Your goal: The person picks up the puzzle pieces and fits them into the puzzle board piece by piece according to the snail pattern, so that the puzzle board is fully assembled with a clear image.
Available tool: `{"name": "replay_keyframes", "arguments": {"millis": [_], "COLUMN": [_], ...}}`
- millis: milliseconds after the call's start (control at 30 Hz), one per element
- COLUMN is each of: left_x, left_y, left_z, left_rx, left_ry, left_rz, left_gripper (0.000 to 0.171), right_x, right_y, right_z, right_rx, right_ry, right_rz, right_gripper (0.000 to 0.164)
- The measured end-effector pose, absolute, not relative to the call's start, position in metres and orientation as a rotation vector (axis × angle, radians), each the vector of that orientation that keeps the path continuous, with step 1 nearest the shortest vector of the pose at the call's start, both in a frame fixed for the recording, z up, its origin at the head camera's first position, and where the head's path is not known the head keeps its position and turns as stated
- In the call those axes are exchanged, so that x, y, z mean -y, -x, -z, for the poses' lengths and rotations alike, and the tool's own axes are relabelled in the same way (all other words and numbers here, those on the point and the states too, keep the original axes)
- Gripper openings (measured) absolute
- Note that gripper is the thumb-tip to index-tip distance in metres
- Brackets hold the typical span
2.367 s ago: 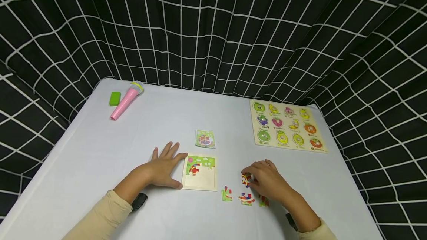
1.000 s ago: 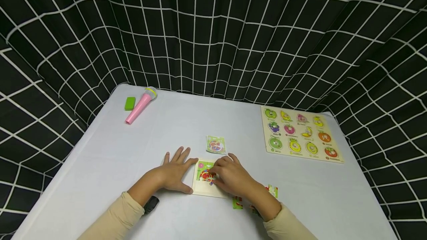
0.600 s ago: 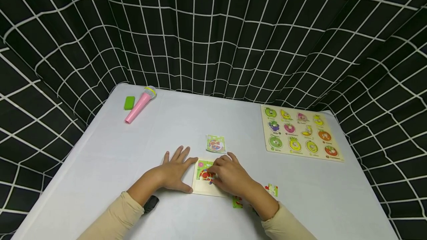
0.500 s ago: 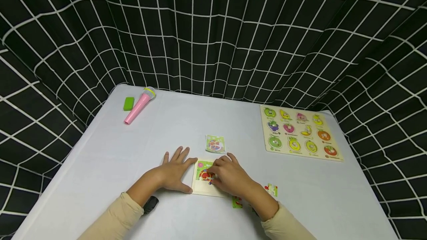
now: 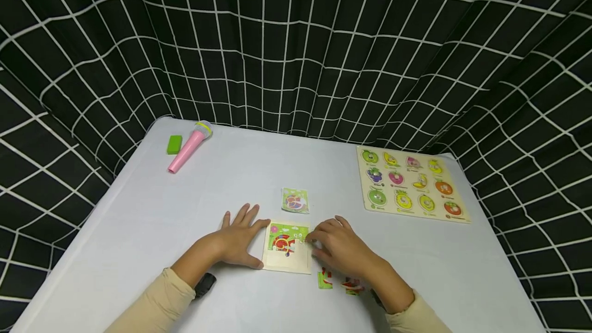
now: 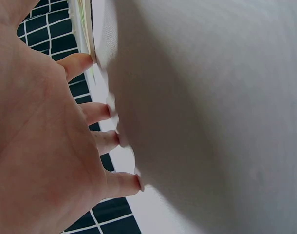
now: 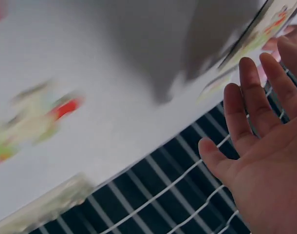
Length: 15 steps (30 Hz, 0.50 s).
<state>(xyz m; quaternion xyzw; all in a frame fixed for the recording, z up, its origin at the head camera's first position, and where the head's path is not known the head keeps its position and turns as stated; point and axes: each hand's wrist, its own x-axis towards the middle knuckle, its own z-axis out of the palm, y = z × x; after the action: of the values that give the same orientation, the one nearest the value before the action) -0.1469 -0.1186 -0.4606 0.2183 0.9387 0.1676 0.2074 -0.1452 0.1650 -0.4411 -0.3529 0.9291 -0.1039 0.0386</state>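
Note:
In the head view, my left hand (image 5: pixel 236 240) lies spread on the table, thumb and index finger touching the left edge of a small wooden puzzle tray (image 5: pixel 287 266). Seen from the left wrist, the fingers (image 6: pixel 121 185) are straight, tips down on the cloth. A partly assembled red snail picture (image 5: pixel 283 243) fills the tray's upper part; bare wood shows below. My right hand (image 5: pixel 344 245) hovers at the tray's right edge, with nothing between its relaxed fingers in the right wrist view. Loose puzzle pieces lie nearby: a green-and-red one (image 5: pixel 325 279) and another (image 5: pixel 353 285) partly under the wrist.
Behind the tray lies a small picture card (image 5: pixel 295 200). A fruit puzzle board (image 5: pixel 413 184) occupies the back right. At the back left are a pink toy microphone (image 5: pixel 189 148) and a green block (image 5: pixel 174 145). A black gridded curtain (image 5: pixel 277 55) surrounds the white table.
My right hand brought a red puzzle piece from the right into the tray, let go of it beside the snail picture, and has drawn back rightward. My left hand stays at the tray's edge.

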Motion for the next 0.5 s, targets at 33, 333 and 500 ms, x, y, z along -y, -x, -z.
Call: {"name": "replay_keyframes", "arguments": {"millis": [33,333,500], "left_x": [0.118,0.120,0.119], "left_y": [0.147,0.147,0.147], "left_z": [0.460,0.459,0.460], "left_rx": [-2.610,-2.608,-2.607], "left_ry": [-0.609,-0.613,-0.622], "left_rz": [-0.474,-0.491,-0.505], "left_gripper": [0.098,0.098,0.098], "right_x": [-0.172,-0.228,-0.251], "right_y": [0.145,0.138,0.131], "right_z": [0.441,0.436,0.438], "right_rx": [-2.863,-2.946,-2.946], "right_ry": [1.054,0.844,0.706], "right_rz": [0.322,0.323,0.292], "right_gripper": [0.027,0.035,0.037]}}
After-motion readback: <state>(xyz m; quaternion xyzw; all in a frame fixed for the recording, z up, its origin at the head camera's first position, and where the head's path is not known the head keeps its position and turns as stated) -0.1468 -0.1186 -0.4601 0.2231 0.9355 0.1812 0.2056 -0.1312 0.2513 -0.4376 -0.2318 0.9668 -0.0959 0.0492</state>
